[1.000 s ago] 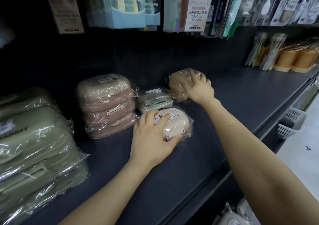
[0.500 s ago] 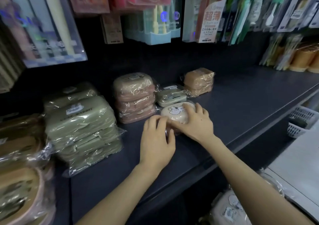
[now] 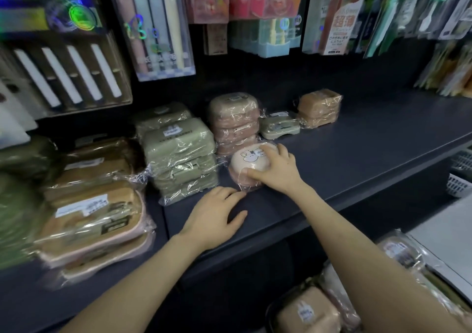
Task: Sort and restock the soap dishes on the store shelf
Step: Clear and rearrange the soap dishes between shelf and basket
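Dark blue store shelf (image 3: 357, 159) under a wall of hanging packets (image 3: 158, 26), blurred toward the edges.

Far left of the round soap dish (image 3: 249, 164): a stack of tan soap dishes (image 3: 94, 220) in clear wrap, lying flat near the shelf's front. Nearer on that same side, just beside the round soap dish: a stack of green soap dishes (image 3: 178, 154), wrap crinkled. Just behind the round soap dish: a stack of pink soap dishes (image 3: 235, 121), a beige-lidded one on top.

Round soap dish itself sitting on the shelf near the front edge, cream lid with a small bear print facing up, pink base, clear wrap all round.

Left hand (image 3: 214, 215) just in front of the round soap dish, palm down on the shelf, fingers straight and spread, holding nothing, fingertips at the edge of the wrap. Right hand (image 3: 275, 172) on the round soap dish from its right, fingers curved over the lid, thumb against the near rim, gripping it.

Behind and right of the round soap dish: a single pale green soap dish (image 3: 279, 128), then a short stack of brown soap dishes (image 3: 319, 110). Far right of the round soap dish, below shelf level: white baskets (image 3: 459, 179). Below and right of it: more wrapped soap dishes (image 3: 306, 312), blurred.
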A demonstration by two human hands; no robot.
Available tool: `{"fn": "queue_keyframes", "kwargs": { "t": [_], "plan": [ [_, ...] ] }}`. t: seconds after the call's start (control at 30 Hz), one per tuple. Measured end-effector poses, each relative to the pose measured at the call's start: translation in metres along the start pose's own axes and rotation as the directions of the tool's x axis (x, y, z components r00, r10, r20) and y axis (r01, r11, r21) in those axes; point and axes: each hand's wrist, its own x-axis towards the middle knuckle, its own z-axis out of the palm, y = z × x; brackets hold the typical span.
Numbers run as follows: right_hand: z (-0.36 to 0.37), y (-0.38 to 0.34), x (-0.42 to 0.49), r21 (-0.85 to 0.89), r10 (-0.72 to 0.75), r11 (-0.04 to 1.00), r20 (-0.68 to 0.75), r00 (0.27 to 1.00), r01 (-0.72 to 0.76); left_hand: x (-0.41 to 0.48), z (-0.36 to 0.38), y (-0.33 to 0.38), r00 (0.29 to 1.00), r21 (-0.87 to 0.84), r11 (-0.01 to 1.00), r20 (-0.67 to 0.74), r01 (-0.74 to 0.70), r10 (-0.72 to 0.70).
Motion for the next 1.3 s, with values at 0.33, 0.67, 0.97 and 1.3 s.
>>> {"fn": "queue_keyframes", "kwargs": {
  "t": [0.33, 0.67, 0.97, 1.3],
  "plan": [
    [0.029, -0.018, 0.016, -0.050, 0.004, 0.999, -0.100, 0.995, -0.009, -0.001, 0.001, 0.001, 0.977, 0.111, 0.972, -0.079, 0.206, -0.198],
    [-0.008, 0.003, -0.043, 0.062, 0.057, 0.997, -0.310, 0.949, -0.039, 0.000, -0.002, 0.003, 0.975, 0.097, 0.971, -0.058, 0.220, -0.215],
    [-0.032, 0.117, -0.208, 0.004, 0.271, 0.954, -0.438, 0.857, -0.300, -0.006, -0.004, 0.003, 0.975, 0.164, 0.966, 0.058, 0.201, -0.213],
    [0.007, 0.198, -0.334, -0.224, 0.610, 0.737, -0.187, 0.770, -0.638, -0.050, 0.046, 0.135, 0.956, -0.165, 0.943, -0.101, -0.290, 0.277]
  ]
}}
